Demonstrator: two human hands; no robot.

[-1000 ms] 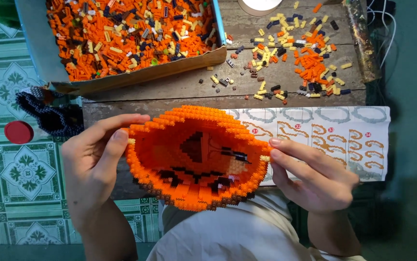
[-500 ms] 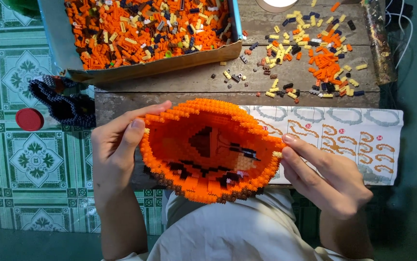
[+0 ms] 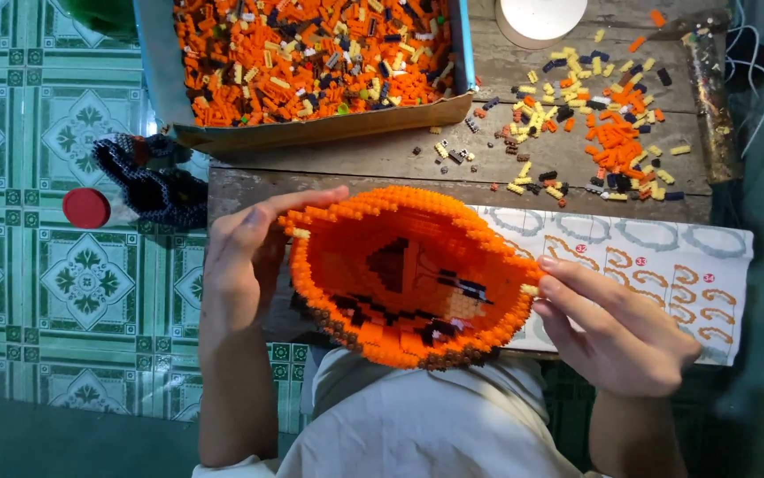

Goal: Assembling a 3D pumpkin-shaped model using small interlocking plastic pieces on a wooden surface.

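Cradling a big orange brick shell (image 3: 409, 279) over the near edge of the desk (image 3: 347, 164), both hands are on it. The left hand (image 3: 245, 257) wraps the shell's left rim, thumb stretched along the top edge, fingers curled behind. The right hand (image 3: 617, 323) pinches the right rim between thumb and fingertips, just where a pale brick sits at the edge. The hollow side faces up, showing dark brown patches inside the orange wall.

To handle this well, I'd judge the grip wants to stay on the thick rim, pressure even on both sides. A shell of small bricks like this can likely split along a seam if squeezed across the hollow. Keeping it low over the lap and desk edge seems wise, in case bricks drop off.

Around it: a printed instruction sheet (image 3: 665, 265) lies along the near right edge, partly under the shell. A loose scatter of orange, yellow and dark bricks (image 3: 599, 133) spreads toward the far right corner, beside a white round object (image 3: 537, 18). A shallow cardboard tray (image 3: 320, 133) heaped with bricks fills the far left. Off the desk, a red cap (image 3: 86, 208) and a dark knitted cloth (image 3: 156, 181) sit over the green tiled floor (image 3: 10, 292). Nothing blocks the hands.
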